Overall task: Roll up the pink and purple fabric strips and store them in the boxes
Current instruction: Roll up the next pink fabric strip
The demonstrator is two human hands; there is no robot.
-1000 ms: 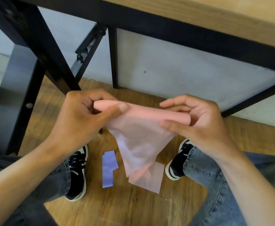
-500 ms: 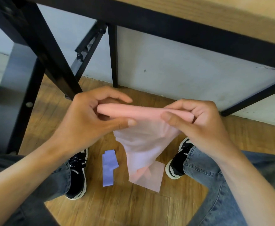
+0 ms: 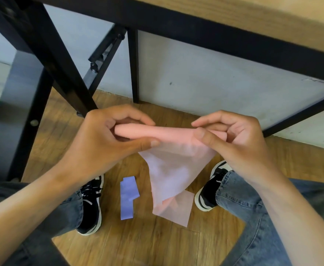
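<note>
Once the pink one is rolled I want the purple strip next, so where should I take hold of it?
Probably the purple strip is best pinched at its far short end, coming from above with the left hand. It lies flat on the floor, lengthwise away from you, nearer the left shoe.

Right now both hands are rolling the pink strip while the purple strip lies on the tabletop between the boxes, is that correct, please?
Not quite. The purple strip lies on the wooden floor between the person's shoes, not on a tabletop, and no boxes are in view. The rest holds: the head view shows the left hand and right hand gripping the pink strip, partly rolled, its loose end hanging down.
</note>
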